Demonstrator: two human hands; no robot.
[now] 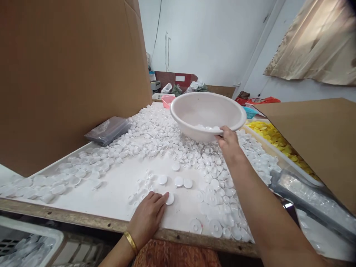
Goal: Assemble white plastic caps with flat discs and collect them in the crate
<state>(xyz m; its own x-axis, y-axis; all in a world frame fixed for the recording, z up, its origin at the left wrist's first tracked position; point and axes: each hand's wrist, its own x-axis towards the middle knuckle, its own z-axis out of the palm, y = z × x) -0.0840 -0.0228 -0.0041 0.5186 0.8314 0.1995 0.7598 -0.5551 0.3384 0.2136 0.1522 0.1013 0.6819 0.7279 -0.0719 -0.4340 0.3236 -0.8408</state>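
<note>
My right hand (229, 141) grips the near rim of a large white plastic basin (191, 132), thumb over the edge. The basin is tilted towards me above the pile, with some white pieces (207, 127) at its bottom. Low at the table's front edge, my left hand (150, 213) has its fingers closed together at the edge of a round white plastic cap (170, 199). A gold bracelet (130, 241) circles that wrist. Just beyond lie a few similar caps (179, 181) and a cluster of small white pieces (141, 187).
White caps (155, 137) cover much of the table. Cardboard boxes stand left (83, 66) and right (314, 129). Plastic-wrapped packs (108, 129), a tray of yellow pieces (278, 139), a pink basket (167, 101) and a phone (289, 207) lie around. A white crate (52, 237) sits below the edge.
</note>
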